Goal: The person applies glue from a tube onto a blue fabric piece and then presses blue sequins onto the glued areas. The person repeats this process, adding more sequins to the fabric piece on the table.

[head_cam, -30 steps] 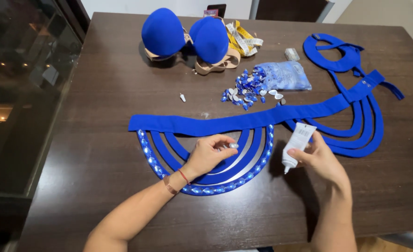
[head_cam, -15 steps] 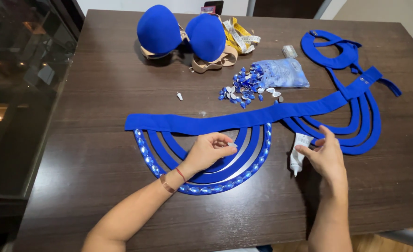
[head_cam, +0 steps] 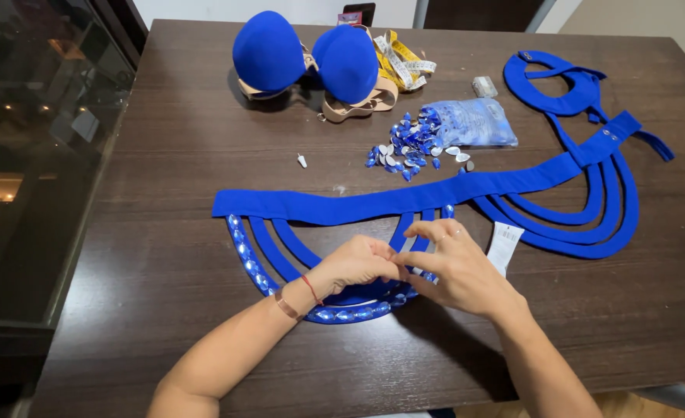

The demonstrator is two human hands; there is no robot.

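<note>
- My left hand [head_cam: 351, 265] and my right hand [head_cam: 452, 267] meet fingertip to fingertip over the blue strap piece [head_cam: 334, 207], both curled and pinching at the same spot on its lower curve; what sits between the fingertips is too small to tell.
- The strap piece lies flat on the dark wooden counter [head_cam: 164, 155], its arcs spread toward me so the edge I am working on is close.
- Blue gems [head_cam: 243, 249] already line its outer arc on the left and along the bottom.
- The white glue tube [head_cam: 505, 246] lies just beside my right hand, within easy reach.
- The loose pile of gems [head_cam: 408, 143] and its clear bag [head_cam: 474, 122] sit farther back.
- Two blue padded cups [head_cam: 307, 54] and a yellow tape measure [head_cam: 400, 62] rest at the far edge, well apart.
</note>
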